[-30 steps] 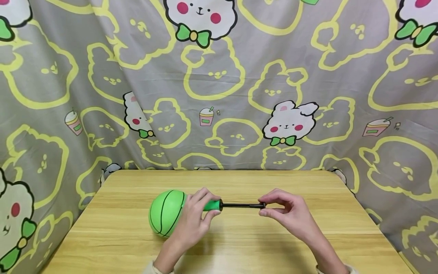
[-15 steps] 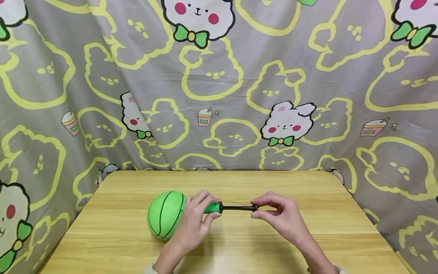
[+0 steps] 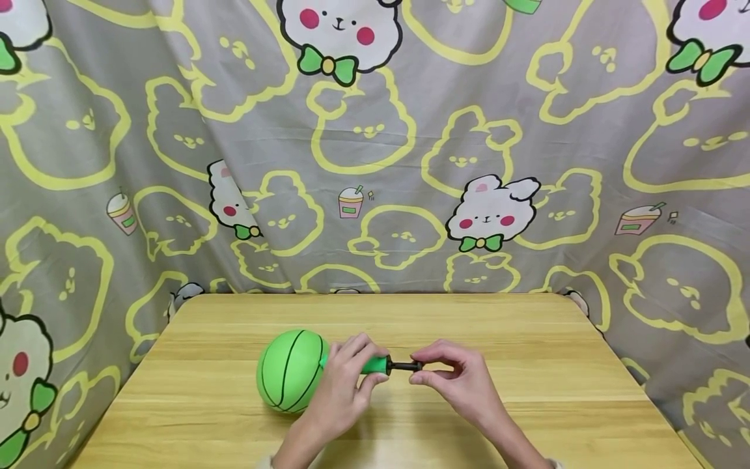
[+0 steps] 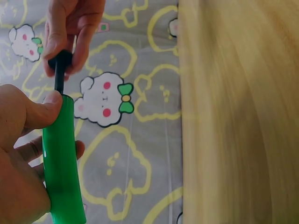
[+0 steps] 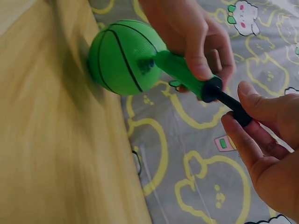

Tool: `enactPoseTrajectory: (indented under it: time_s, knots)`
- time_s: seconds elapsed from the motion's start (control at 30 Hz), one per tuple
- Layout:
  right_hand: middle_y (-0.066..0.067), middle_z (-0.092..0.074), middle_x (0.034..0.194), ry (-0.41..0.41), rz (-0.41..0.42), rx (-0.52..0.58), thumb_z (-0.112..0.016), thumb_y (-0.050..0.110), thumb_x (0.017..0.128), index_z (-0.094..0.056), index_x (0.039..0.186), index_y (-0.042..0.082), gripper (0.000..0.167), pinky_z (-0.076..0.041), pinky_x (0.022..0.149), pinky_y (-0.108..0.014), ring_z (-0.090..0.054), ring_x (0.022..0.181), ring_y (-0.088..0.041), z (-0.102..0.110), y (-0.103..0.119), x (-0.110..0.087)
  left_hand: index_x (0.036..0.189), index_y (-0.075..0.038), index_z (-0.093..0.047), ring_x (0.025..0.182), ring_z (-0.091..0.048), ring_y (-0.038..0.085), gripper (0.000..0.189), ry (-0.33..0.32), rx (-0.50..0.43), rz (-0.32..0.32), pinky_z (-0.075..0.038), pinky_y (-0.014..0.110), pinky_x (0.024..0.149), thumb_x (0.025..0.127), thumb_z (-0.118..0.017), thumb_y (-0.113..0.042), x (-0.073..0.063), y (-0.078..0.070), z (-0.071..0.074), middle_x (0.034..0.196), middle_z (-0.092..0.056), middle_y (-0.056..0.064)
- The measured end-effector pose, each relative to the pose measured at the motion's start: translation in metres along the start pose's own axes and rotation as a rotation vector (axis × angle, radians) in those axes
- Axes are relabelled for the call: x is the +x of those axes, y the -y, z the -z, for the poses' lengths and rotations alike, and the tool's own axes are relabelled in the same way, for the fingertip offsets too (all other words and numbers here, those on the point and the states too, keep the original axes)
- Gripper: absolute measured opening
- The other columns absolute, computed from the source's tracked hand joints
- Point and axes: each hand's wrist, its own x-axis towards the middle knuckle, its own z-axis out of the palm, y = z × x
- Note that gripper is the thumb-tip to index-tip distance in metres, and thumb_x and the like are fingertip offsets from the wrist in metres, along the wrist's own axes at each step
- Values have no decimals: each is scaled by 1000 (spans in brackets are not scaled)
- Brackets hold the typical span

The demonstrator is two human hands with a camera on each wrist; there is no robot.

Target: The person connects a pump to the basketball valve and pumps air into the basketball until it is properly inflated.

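Note:
A green ball (image 3: 290, 371) with black lines, like a small basketball, rests on the table at the left of the head view. A green hand pump (image 5: 180, 72) meets the ball's side at its tip. My left hand (image 3: 342, 384) grips the pump's green barrel (image 4: 60, 158), fingers curled round it. Out of the barrel's black collar runs a short length of black rod (image 3: 404, 366). My right hand (image 3: 459, 378) pinches the black end knob (image 5: 242, 116) of that rod between thumb and fingers. In the head view the left hand hides part of the barrel.
The light wooden table (image 3: 234, 443) lies under both hands, its far edge running across the middle of the head view. Behind and beside it hangs a grey curtain (image 3: 398, 150) with yellow outlines and white cartoon rabbits.
My right hand has moved left, pushing the black rod further into the barrel, so less of it shows. The left hand, pump barrel and ball have shifted slightly right and down in view.

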Motion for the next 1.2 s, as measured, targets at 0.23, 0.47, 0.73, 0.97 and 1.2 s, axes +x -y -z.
enactPoseTrajectory:
  time_s: [0.23, 0.47, 0.73, 0.97, 1.2]
  knots:
    - [-12, -73, 99, -12, -8, -15, -85, -1, 79, -78, 103, 2, 26, -60, 74, -40, -72, 95, -19, -15, -7, -3, 103, -14, -71, 86, -56, 5, 25, 9, 21, -21, -39, 35, 81, 81, -81, -19, -3, -3, -4, 99, -59, -10]
    - [-13, -71, 104, 73, -2, -16, -82, 0, 83, -76, 105, 4, 24, -59, 77, -39, -71, 100, -25, -7, 0, 0, 106, -17, -70, 86, -56, 3, 26, 45, -1, 10, -39, 36, 83, 82, -82, -18, -2, -5, -1, 100, -58, -11]
    - [-13, -69, 107, 112, 3, -15, -82, -1, 84, -75, 107, 6, 25, -59, 79, -41, -70, 102, -31, 11, 8, 2, 106, -20, -69, 89, -58, 2, 25, 59, -15, 56, -41, 40, 86, 84, -82, -18, -1, 0, 4, 102, -58, -13]
    - [-14, -68, 107, 127, -16, -27, -81, -1, 85, -74, 107, 3, 24, -59, 79, -42, -70, 100, -27, 28, 14, 3, 107, -18, -71, 92, -59, 3, 27, 40, -19, 62, -41, 40, 87, 83, -83, -16, 0, 5, 9, 103, -59, -12]
    - [-14, -68, 107, 133, -32, -41, -82, 0, 85, -73, 106, 3, 23, -59, 80, -43, -69, 100, -24, 44, 21, 5, 107, -16, -71, 93, -61, 4, 27, 8, 4, 51, -41, 40, 87, 83, -83, -17, 2, 12, 16, 104, -61, -11]
